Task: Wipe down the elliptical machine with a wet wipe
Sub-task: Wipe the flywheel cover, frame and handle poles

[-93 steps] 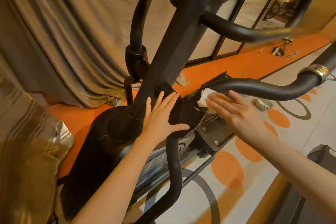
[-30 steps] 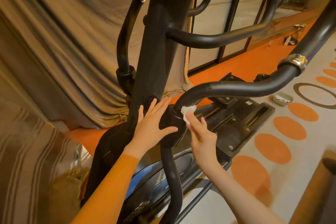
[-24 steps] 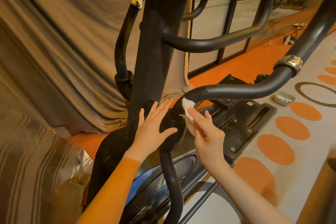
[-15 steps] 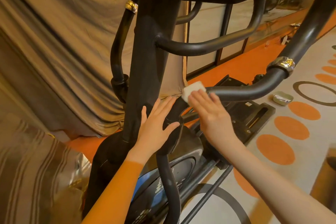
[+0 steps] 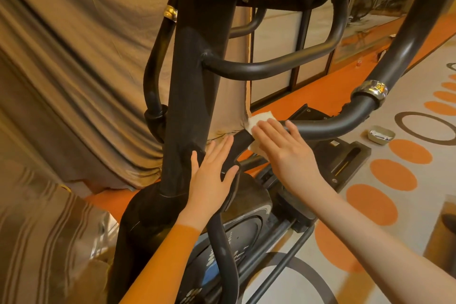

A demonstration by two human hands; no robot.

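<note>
The right hand (image 5: 283,148) lay flat at frame centre, fingers straight and together, pressing a white, crumpled wet wipe (image 5: 257,121) onto the curved, matte black swing-arm tube (image 5: 328,127) of the black elliptical machine (image 5: 195,86) — the wipe wrapped over the tube, one corner showing past the fingertips. The left hand (image 5: 212,175), fingers spread and straight, rested against the upright black post (image 5: 187,116) just left of it. A chrome collar (image 5: 370,89) ringed the tube at right.
</note>
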